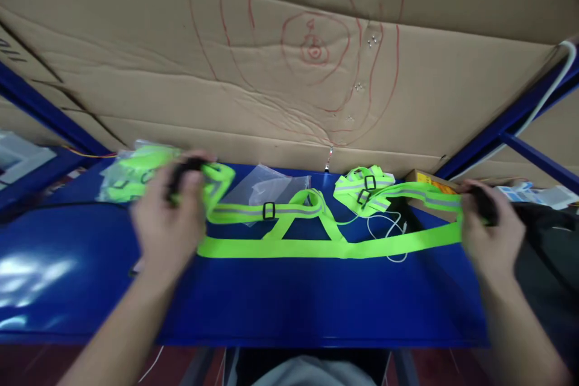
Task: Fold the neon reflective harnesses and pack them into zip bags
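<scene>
Nearest the wearer, grey fabric [312, 374] shows below the front edge of the blue tabletop [316, 319]. Above it, the left hand [169, 217] and the right hand [493, 235] are raised and apart, each with curled fingers pinching webbing and a black part; motion blur obscures the exact grip. The lime-yellow harness [280, 247] spans the space between the hands. Its lower band is drawn nearly straight; the upper, grey-striped strap carries a black slide buckle [269, 211] near the left hand and forms a loop midway. Status: the harness is out of its packaging and partly spread, and its two side connectors are joined to the band. Compact folding and bagging are not complete on this unit. Beyond and left of the right hand lies a bundle of striped webbing [362, 190], linked by a strap to that hand; whether it belongs to the same unit cannot be determined. A white cable [398, 259] lies just beside it. A clear bag [260, 187] lies between the hands, farther out; bagged lime webbing [140, 172] lies beyond the left hand. Past the right hand, a small carton [436, 193] bears an orange label, print unreadable. Farthest, a cardboard panel [158, 54] carries hand-drawn red rings and numeral-like marks. No brand is legible.
</scene>
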`<state>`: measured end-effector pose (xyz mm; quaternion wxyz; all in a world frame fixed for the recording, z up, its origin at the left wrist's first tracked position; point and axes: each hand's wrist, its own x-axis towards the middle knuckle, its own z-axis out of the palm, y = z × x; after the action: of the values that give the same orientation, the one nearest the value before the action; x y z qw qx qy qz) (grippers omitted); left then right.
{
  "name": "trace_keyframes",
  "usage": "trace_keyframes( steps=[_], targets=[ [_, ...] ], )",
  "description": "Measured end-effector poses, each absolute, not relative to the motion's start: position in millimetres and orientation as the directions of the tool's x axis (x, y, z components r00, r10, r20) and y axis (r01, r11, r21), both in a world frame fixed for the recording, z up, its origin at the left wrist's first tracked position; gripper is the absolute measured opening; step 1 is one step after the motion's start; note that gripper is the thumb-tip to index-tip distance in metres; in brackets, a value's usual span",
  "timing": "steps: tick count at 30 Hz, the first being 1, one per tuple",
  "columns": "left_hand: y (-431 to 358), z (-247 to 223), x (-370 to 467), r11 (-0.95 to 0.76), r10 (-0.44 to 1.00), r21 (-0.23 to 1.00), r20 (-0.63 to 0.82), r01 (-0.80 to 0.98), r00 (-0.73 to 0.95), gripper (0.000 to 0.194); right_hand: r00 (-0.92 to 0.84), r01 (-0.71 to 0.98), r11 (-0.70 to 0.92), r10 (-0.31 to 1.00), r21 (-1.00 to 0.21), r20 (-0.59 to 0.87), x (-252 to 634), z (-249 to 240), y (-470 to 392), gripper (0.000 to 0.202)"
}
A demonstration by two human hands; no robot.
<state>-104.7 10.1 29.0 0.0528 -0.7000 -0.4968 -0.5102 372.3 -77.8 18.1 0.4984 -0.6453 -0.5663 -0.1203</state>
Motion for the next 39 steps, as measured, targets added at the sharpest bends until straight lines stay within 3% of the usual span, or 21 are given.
trace_keyframes(
  steps=[2, 3, 5, 6, 8, 13, 17, 25, 31, 39],
  targets=[
    [2.1, 8.2, -64.2, -0.684, 0.611, 0.264, 0.716, 0.68, 0.337, 0.039, -0.055, 0.945, 0.265, 0.706, -0.191, 0.706, 338.0, 14.4, -75.6, 0.062],
    [-2.0, -0.9, -44.5, -0.761, 0.574, 0.179, 0.634, 0.623, 0.518, 0.051, -0.208, 0.932, 0.349, 0.738, -0.099, 0.643, 319.6, 12.7, -74.1, 0.073],
    [-8.7, -16.6, -12.7, -0.833, 0.51, 0.108, 0.532, 0.543, 0.676, 0.068, -0.38, 0.884, 0.467, 0.745, -0.022, 0.549, 283.2, 8.9, -70.5, 0.082],
    [-11.0, -23.4, -2.1, -0.84, 0.495, 0.09, 0.529, 0.535, 0.689, 0.072, -0.433, 0.87, 0.492, 0.788, -0.024, 0.438, 266.9, 6.2, -68.8, 0.08],
    [-13.8, -35.2, 8.3, -0.836, 0.508, 0.093, 0.503, 0.54, 0.7, 0.075, -0.488, 0.849, 0.528, 0.796, -0.017, 0.359, 242.7, -2.0, -65.8, 0.073],
    [-14.3, -50.6, 1.4, -0.838, 0.517, 0.121, 0.487, 0.532, 0.704, 0.081, -0.498, 0.814, 0.578, 0.747, -0.06, 0.44, 236.7, -30.9, -62.3, 0.078],
    [-14.3, -48.5, -1.3, -0.838, 0.522, 0.141, 0.485, 0.527, 0.702, 0.08, -0.435, 0.849, 0.52, 0.789, -0.094, 0.434, 247.9, -39.2, -62.8, 0.089],
    [-23.1, -53.2, 10.5, -0.88, 0.418, 0.036, 0.53, 0.473, 0.738, 0.063, -0.482, 0.827, 0.556, 0.775, -0.079, 0.409, 231.2, -43.5, -66.7, 0.064],
    [-14.8, -53.1, 3.3, -0.83, 0.488, 0.047, 0.544, 0.556, 0.682, 0.064, -0.397, 0.86, 0.495, 0.801, -0.121, 0.449, 240.3, -37.1, -67.1, 0.075],
    [-16.7, -56.0, 7.2, -0.848, 0.448, -0.003, 0.53, 0.53, 0.719, 0.062, -0.43, 0.853, 0.518, 0.762, -0.058, 0.484, 240.5, -41.4, -67.9, 0.076]
  ],
)
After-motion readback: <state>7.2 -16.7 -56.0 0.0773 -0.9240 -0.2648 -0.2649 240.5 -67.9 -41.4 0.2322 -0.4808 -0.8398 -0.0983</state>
